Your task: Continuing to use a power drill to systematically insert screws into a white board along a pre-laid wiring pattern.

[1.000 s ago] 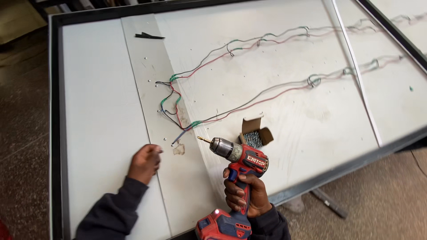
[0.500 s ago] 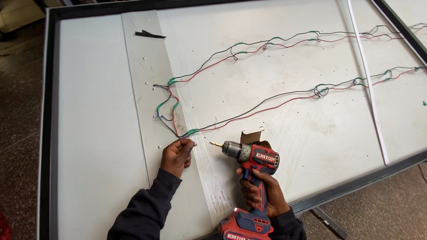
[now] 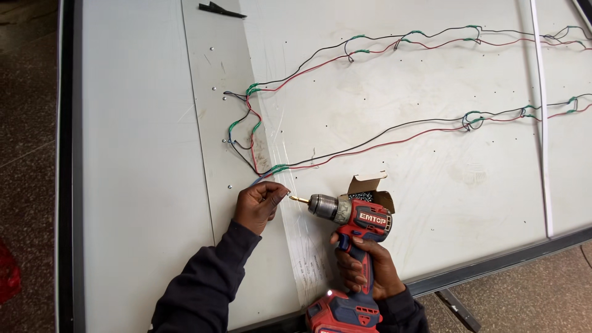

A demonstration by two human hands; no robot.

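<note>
My right hand [image 3: 369, 271] grips the handle of a red cordless drill [image 3: 361, 217] that lies level over a big white panel [image 3: 401, 142]. Its bit [image 3: 298, 199] points left. My left hand [image 3: 259, 206] is pinched on a small screw right at the bit's tip, its knuckles resting on the panel. Just above that hand, the ends of red and black wires [image 3: 345, 151] with green ties meet at the panel's paler strip [image 3: 216, 123]. Behind the drill's chuck stands a small open cardboard box [image 3: 369, 187] with screws in it.
A dark metal frame [image 3: 66, 154] edges the panel at the left and along the near side. A second wire run [image 3: 394, 43] crosses the top. A black scrap [image 3: 221, 10] lies at the far edge, and a white strip [image 3: 541, 123] runs down the right. Stone floor surrounds the panel.
My left hand has come off the panel, moved right and closed its fingertips at the drill's bit. The drill has stayed by the box, and the view has shifted closer.
</note>
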